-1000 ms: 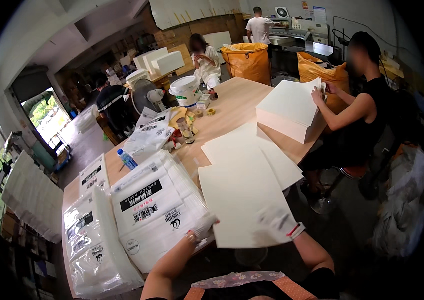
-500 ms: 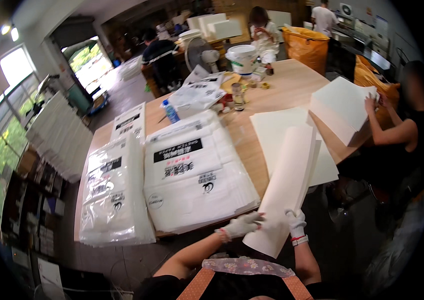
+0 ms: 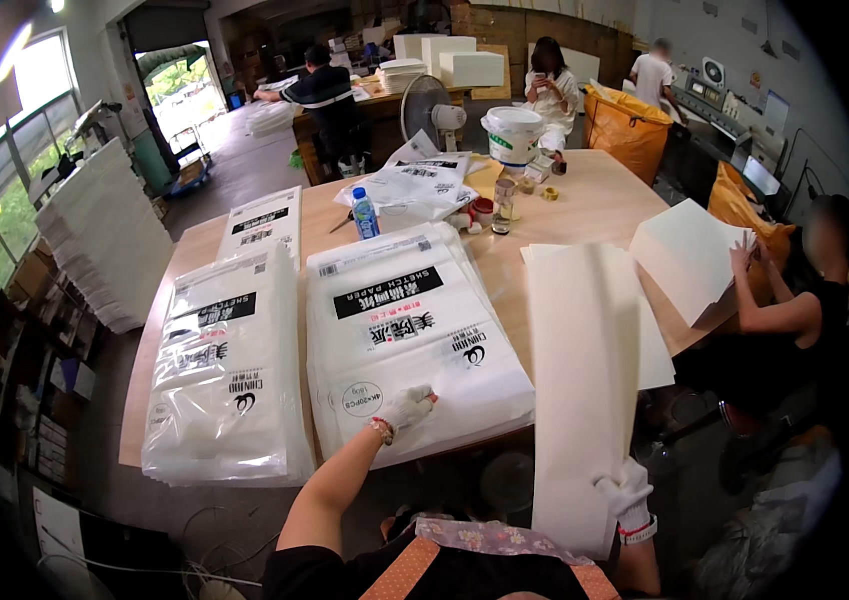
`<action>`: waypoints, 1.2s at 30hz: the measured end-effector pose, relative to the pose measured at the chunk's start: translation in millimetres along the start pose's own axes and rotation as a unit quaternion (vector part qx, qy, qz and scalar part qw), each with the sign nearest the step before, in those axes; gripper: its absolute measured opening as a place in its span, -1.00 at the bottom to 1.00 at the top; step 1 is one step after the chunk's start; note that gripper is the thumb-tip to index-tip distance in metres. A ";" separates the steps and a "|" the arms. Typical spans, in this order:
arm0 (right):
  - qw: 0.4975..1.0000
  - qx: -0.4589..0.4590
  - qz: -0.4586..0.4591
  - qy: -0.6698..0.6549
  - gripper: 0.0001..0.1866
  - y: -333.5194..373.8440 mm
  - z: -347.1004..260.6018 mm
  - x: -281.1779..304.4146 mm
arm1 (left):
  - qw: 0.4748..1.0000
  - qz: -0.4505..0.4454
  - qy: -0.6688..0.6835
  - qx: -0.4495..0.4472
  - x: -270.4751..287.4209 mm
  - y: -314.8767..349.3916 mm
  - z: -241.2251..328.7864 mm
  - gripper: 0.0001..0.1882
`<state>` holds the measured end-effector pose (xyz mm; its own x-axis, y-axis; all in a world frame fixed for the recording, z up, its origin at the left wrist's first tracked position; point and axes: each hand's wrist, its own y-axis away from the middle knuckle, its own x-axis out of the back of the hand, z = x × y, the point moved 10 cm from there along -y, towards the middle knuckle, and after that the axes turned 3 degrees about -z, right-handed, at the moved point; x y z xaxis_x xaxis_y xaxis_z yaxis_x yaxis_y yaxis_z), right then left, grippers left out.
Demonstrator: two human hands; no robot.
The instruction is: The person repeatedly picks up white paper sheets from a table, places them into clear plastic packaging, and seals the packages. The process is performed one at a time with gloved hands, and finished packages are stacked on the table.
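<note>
My right hand (image 3: 626,492), in a white glove with bare fingertips, grips the near right edge of a bent stack of white paper sheets (image 3: 579,380). The stack stands up lengthwise, its far end over flat paper sheets (image 3: 652,345) on the table. My left hand (image 3: 407,408), gloved the same way, lies on the near part of a pile of clear printed plastic bags (image 3: 399,350). Its fingers are slightly bent and hold nothing that I can see. Left of that pile is a second pile of such bags (image 3: 214,370).
On the wooden table (image 3: 584,200) stand a blue-labelled bottle (image 3: 364,215), a glass jar (image 3: 502,207) and a white bucket (image 3: 512,138). Loose bags (image 3: 414,185) lie behind. At right a co-worker (image 3: 804,270) handles a white paper stack (image 3: 682,260). An orange sack (image 3: 626,130) stands beyond.
My left hand has left the bent paper stack and moved left onto the bag pile. My right hand still grips the paper, which now stands more upright. The view has shifted.
</note>
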<state>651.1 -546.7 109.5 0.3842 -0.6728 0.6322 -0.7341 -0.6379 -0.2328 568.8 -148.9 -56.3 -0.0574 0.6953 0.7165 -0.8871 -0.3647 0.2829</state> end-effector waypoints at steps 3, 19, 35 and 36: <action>0.966 0.104 -0.086 0.222 -0.89 12.9 -38.6 -33.1 | 0.976 -0.015 0.215 -0.041 -16.5 -61.6 -32.5 -0.75; 0.897 0.051 -0.246 0.363 -0.56 -29.1 -43.7 -103.3 | 0.874 0.099 0.086 -0.468 105.9 48.7 236.0 -0.78; 0.956 -0.122 -0.110 0.245 -0.61 -265.9 134.5 -146.7 | 0.895 0.375 0.162 -0.181 35.7 14.9 -23.1 -0.77; 0.953 -0.107 -0.124 0.254 -0.62 -262.3 131.0 -149.7 | 0.844 0.304 0.430 -0.104 29.0 0.6 -78.4 -0.78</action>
<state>859.4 -327.7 -20.9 0.2805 -0.2090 0.9368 -0.7744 -0.6259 0.0923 530.7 -80.4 -85.3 -0.7632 0.6429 -0.0644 -0.6292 -0.7622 -0.1522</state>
